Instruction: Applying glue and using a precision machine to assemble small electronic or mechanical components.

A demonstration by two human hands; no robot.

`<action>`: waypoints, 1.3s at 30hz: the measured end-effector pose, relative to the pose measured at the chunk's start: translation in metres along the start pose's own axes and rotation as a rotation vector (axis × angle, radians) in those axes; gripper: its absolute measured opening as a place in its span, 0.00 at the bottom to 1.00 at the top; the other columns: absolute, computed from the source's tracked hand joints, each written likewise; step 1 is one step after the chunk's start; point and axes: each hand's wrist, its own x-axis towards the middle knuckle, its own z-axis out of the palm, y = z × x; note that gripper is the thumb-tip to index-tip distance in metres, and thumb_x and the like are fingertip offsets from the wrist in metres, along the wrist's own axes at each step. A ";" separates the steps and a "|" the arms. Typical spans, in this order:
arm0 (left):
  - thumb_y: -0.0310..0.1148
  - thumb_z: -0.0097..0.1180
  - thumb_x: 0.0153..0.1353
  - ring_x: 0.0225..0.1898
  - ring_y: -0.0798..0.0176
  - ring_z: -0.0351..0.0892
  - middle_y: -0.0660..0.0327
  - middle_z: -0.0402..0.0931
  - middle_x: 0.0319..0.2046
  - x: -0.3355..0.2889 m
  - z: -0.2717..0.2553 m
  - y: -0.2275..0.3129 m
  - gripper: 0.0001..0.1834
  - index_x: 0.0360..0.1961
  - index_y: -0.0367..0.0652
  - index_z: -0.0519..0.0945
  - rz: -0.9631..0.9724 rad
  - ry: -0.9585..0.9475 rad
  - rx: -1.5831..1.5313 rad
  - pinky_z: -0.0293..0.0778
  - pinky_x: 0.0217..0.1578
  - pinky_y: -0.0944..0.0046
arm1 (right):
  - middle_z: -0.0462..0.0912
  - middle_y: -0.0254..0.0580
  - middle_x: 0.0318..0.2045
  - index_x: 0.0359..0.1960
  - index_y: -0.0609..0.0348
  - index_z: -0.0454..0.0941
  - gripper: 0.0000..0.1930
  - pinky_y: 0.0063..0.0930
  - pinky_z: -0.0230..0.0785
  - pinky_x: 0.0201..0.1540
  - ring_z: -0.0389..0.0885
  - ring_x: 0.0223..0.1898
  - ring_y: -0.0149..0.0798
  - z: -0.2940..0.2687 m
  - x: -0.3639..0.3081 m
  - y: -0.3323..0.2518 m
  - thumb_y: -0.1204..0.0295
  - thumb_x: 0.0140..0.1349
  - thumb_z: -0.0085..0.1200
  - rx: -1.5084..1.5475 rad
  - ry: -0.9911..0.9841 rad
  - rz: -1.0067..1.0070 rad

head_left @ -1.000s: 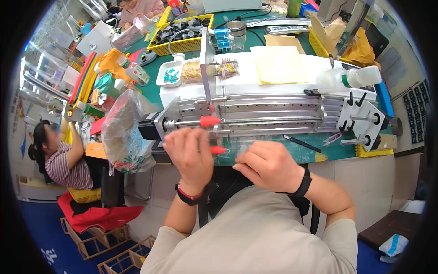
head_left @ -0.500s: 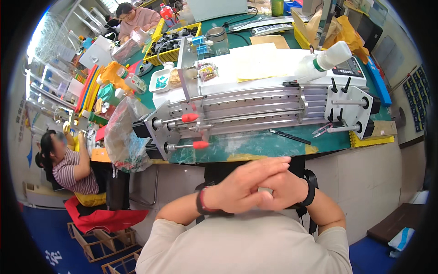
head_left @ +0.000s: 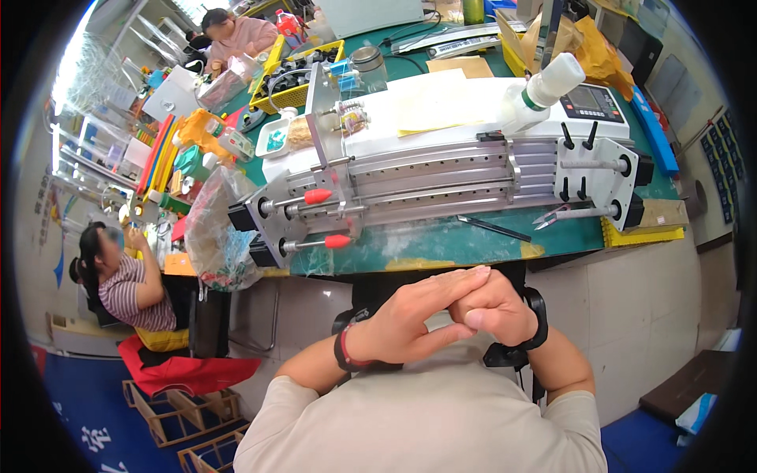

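Green table (head_left: 394, 251), metal rail machine (head_left: 434, 183) lying lengthwise along its near side. Plastic bag (head_left: 225, 229) just left of it, white bottle (head_left: 524, 106) behind its right half. Left hand (head_left: 402, 322) released, fingers straight, laid against the right hand (head_left: 503, 309); both off the table's near edge, apart from machine. Right hand curled into a loose fist, can't tell if anything's inside. Black stick (head_left: 495, 229) in front of machine, two red tips (head_left: 337, 241) at its left end.
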 end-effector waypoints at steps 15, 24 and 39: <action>0.31 0.78 0.62 0.64 0.43 0.85 0.45 0.83 0.64 0.002 -0.025 -0.017 0.39 0.73 0.33 0.76 0.065 0.014 0.113 0.78 0.64 0.50 | 0.65 0.37 0.19 0.19 0.59 0.65 0.17 0.36 0.58 0.28 0.61 0.23 0.38 -0.014 0.006 0.000 0.71 0.64 0.56 0.030 0.043 0.160; 0.36 0.83 0.56 0.54 0.50 0.81 0.53 0.83 0.53 -0.001 -0.044 -0.024 0.34 0.62 0.40 0.83 0.116 0.133 0.141 0.80 0.52 0.55 | 0.69 0.39 0.24 0.22 0.56 0.67 0.13 0.40 0.62 0.30 0.70 0.27 0.45 -0.020 0.037 -0.002 0.73 0.54 0.62 -0.636 -0.100 -0.272; 0.40 0.79 0.62 0.41 0.47 0.89 0.51 0.88 0.40 -0.019 -0.064 -0.024 0.18 0.38 0.38 0.85 0.182 0.058 -0.270 0.82 0.42 0.56 | 0.90 0.57 0.53 0.53 0.67 0.87 0.17 0.48 0.86 0.55 0.91 0.54 0.57 -0.014 0.048 -0.036 0.76 0.62 0.66 -0.641 -0.145 -0.243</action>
